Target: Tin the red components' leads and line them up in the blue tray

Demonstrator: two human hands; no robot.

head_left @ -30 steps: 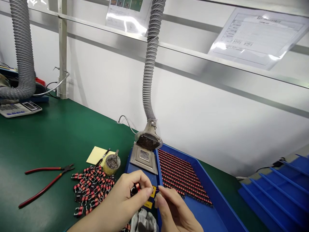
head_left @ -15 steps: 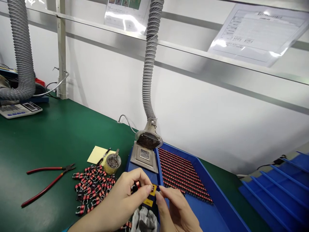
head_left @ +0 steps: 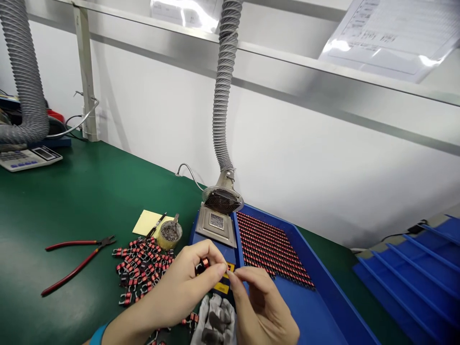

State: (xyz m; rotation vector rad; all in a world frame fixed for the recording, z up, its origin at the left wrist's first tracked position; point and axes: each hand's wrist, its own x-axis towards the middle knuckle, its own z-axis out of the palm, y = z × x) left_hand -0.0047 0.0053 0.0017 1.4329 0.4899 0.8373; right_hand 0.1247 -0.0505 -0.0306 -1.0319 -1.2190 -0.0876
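My left hand (head_left: 183, 287) pinches a small red-and-black coil part (head_left: 202, 265) between thumb and fingers, just in front of the blue solder pot (head_left: 216, 229). Fingertip to fingertip with it, my right hand (head_left: 260, 306) has its thumb and forefinger pressed together at the part's lead; whether it grips the wire is hard to tell. A heap of the same coil parts (head_left: 142, 270) lies on the green mat to the left. Rows of finished coils (head_left: 271, 249) fill the blue tray (head_left: 316, 306) on the right.
Red-handled pliers (head_left: 77, 256) lie at the left, with a small flux tin (head_left: 169, 235) and a yellow note (head_left: 146, 223) behind the heap. A grey fume hose (head_left: 222, 105) ends above the pot. Grey gloves (head_left: 215, 323) lie under my hands. Blue bins (head_left: 417, 273) stand right; calculator (head_left: 25, 158) far left.
The view has tipped down and shifted slightly. My right fingers have closed in against the left hand's coil part; both hands stay in the same spot.
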